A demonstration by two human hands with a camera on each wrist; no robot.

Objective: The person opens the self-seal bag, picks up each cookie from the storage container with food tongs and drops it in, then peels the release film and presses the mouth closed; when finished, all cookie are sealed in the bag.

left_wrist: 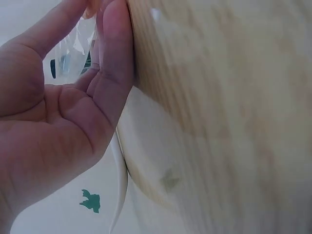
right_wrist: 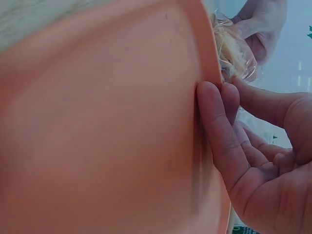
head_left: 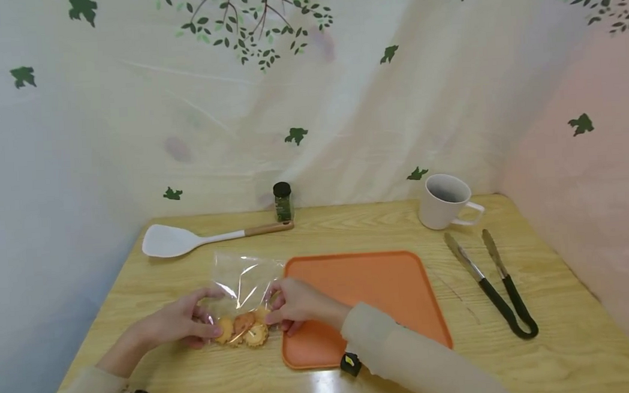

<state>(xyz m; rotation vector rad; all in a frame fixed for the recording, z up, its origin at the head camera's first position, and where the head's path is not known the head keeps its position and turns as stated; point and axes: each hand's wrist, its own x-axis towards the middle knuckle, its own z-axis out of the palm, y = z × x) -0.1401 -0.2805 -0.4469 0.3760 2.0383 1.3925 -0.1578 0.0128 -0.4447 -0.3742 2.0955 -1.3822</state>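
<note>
A clear plastic bag of cookies (head_left: pixel 248 285) lies on the table, its transparent upper part spread away from the person. Several round cookies (head_left: pixel 243 324) are gathered at its near end. On the bag's left side, my left hand (head_left: pixel 178 319) grips the plastic between thumb and fingers. My right hand (head_left: pixel 299 302) pinches the right side, partly over the left edge of an orange tray (head_left: pixel 363 277). In the right wrist view, the right fingers (right_wrist: pixel 224 131) rest along the tray's rim beside the bag. Only a sliver of the bag (left_wrist: pixel 78 48) shows in the left wrist view.
A white spatula (head_left: pixel 171 241) with a wooden handle lies at the back left, its end by a spice jar (head_left: pixel 283 203). At the back right stands a white mug (head_left: pixel 439 204). Black-handled tongs (head_left: pixel 499 296) lie right of the tray. Leaf-patterned cloth surrounds the table.
</note>
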